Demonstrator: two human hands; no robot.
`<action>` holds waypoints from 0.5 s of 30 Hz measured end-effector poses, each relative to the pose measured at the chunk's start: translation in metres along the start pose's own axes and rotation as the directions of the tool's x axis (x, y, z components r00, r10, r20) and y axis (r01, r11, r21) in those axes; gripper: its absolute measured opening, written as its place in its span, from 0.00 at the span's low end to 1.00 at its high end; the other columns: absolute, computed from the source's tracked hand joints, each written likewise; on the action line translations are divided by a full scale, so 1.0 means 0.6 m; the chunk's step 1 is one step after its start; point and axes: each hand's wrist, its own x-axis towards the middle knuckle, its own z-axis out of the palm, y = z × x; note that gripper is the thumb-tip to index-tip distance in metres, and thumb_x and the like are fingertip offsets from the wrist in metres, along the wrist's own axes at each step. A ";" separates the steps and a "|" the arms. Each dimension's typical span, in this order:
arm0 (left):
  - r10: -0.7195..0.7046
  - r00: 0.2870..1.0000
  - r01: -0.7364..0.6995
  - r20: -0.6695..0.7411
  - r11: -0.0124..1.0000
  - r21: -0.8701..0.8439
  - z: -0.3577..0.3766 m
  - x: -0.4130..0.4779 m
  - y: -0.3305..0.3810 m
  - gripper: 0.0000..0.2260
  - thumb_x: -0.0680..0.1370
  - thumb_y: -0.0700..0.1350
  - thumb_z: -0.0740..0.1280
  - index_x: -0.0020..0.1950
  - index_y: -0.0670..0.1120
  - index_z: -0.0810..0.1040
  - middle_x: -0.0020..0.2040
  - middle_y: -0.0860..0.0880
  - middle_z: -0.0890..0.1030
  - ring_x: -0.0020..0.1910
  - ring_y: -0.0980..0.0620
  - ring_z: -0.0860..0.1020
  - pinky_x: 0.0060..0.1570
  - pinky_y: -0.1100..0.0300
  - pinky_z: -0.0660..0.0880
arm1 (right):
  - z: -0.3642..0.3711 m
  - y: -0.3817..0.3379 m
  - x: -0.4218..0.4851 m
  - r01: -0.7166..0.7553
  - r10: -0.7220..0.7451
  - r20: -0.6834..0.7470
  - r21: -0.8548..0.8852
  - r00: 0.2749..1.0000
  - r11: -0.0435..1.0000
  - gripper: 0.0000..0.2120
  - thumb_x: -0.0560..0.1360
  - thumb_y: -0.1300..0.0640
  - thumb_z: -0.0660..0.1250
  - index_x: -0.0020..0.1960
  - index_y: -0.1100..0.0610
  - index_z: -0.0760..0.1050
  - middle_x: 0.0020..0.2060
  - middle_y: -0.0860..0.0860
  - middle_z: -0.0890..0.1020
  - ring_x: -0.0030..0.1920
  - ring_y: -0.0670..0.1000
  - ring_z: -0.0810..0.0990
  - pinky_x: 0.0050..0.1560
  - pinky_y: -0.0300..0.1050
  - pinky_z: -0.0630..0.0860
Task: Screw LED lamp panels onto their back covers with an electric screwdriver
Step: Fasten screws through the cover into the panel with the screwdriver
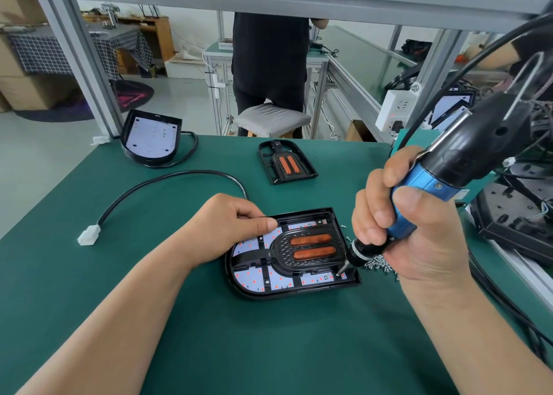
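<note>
A black back cover lies on the green mat with a white LED panel and a black frame with two orange strips inside it. My left hand rests on the cover's far left edge, thumb pressing the panel. My right hand grips the blue and black electric screwdriver. Its bit tip touches the panel's near right corner. Loose screws lie in a small heap just right of the cover.
A second black frame with orange strips lies further back. Another cover with a white panel sits at the far left, and a black cable with a white plug curves across the mat. More lamp parts crowd the right edge. A person stands beyond the table.
</note>
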 end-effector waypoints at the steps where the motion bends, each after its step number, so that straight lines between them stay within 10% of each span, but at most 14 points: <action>1: -0.002 1.000 0.002 0.001 1.000 -0.001 0.000 0.000 0.000 0.13 0.74 0.59 0.79 0.40 0.50 0.86 0.30 0.52 0.71 0.31 0.54 0.66 0.31 0.65 0.64 | -0.001 0.001 0.000 0.001 -0.001 0.004 0.002 1.000 1.000 0.07 0.72 0.61 0.63 0.48 0.53 0.75 0.29 0.50 0.73 0.23 0.51 0.71 0.31 0.41 0.71; 15: 0.005 1.000 -0.005 0.025 1.000 -0.020 -0.003 0.002 0.002 0.21 0.67 0.70 0.77 0.44 0.53 0.88 0.35 0.47 0.80 0.35 0.55 0.72 0.38 0.59 0.71 | -0.019 -0.019 0.007 0.052 -0.043 -0.211 0.034 0.977 0.998 0.21 0.74 0.37 0.75 0.57 0.50 0.75 0.33 0.46 0.71 0.28 0.46 0.69 0.32 0.39 0.69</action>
